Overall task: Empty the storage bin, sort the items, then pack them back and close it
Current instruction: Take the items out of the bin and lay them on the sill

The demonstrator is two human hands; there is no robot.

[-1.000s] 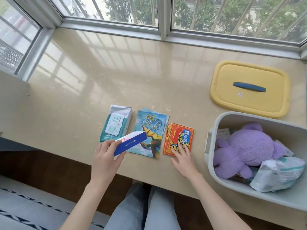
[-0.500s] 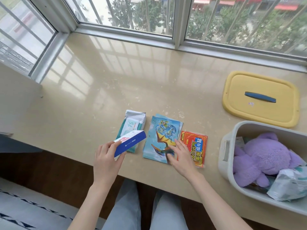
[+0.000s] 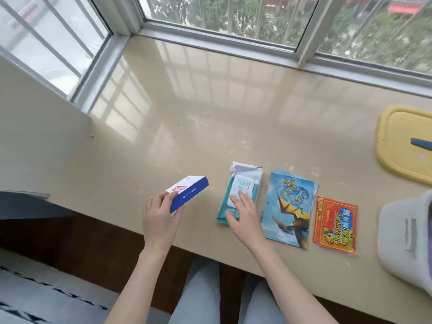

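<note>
Head view, sorting stage. Left hand [image 3: 161, 220] grips a blue-and-white box [image 3: 188, 192] by its near end, raised off the ledge [image 3: 187, 113], probably awaiting a place in the row. Right hand [image 3: 243, 212] lies flat, fingers spread, on the wipes pack [image 3: 242, 185], apparently to shift or steady it. Beside the pack lie a dinosaur booklet [image 3: 289, 202] and a red packet [image 3: 335, 220], laid side by side for sorting. At the right edge stands the bin [image 3: 402, 237], with its yellow lid [image 3: 402, 141] set apart behind it.

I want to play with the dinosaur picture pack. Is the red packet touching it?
Apart. The head view shows a bare strip of counter between the red packet and the dinosaur pack.
</note>
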